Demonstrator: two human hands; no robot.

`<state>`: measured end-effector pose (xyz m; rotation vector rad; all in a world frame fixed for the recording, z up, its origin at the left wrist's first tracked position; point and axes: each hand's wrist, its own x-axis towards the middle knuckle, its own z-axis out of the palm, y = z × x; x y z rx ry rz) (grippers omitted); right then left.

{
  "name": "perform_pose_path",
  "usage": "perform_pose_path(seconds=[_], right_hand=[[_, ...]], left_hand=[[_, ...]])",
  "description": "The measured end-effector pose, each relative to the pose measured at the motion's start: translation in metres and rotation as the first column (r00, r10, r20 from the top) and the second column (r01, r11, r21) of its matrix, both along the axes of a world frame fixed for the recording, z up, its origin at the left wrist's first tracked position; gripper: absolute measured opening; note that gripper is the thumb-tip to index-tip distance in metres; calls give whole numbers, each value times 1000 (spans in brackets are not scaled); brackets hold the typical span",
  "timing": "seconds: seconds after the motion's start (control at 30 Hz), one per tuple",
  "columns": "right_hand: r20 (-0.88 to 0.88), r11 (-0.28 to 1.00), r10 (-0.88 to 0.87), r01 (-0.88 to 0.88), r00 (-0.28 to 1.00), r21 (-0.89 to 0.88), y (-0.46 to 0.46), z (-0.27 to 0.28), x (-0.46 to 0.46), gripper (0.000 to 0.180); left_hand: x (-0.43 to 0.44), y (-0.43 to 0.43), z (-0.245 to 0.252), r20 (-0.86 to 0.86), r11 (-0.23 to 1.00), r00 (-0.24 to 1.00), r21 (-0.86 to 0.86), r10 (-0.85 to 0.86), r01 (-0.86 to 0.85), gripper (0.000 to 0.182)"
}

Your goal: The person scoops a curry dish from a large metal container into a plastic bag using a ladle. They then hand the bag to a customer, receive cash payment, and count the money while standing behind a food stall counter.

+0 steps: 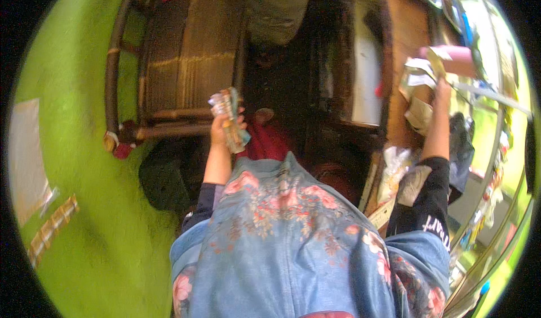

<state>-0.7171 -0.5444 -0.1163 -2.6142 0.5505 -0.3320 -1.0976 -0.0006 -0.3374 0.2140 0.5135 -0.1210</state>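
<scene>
My left hand [219,127] grips a folded wad of what look like banknotes [231,111], held in front of my lap. Its fingers wrap around the wad's right side. My right hand [441,93] is stretched out over the wooden counter [408,26] on the right. A pale yellowish strip [436,64] shows at its fingertips; blur hides whether the fingers hold it. Beside this hand lie pale paper or card pieces [419,106], and just beyond it is a pink object [458,59].
A slatted bamboo or wooden bench [190,64] stands ahead on the left, against a green wall [93,149]. A white panel [367,81] lies left of the counter. A clear plastic bag [393,170] sits near my right forearm. Hanging packets [486,204] line the far right.
</scene>
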Motion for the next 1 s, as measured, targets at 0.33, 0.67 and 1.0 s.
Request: perform_pose_path(seconds=[0.33, 0.67, 1.0], right_hand=[[-351, 918, -58, -88, 935, -387, 7, 27, -17, 64], [-125, 829, 514, -454, 848, 328, 102, 65, -193, 31], [-113, 291, 953, -751, 279, 592, 302, 40, -378, 17]], left_hand=[[3, -24, 95, 69, 994, 997, 109, -21, 13, 42], [-15, -34, 122, 21, 961, 973, 161, -232, 225, 43], [-11, 26, 173, -82, 899, 970, 363, -230, 244, 31]])
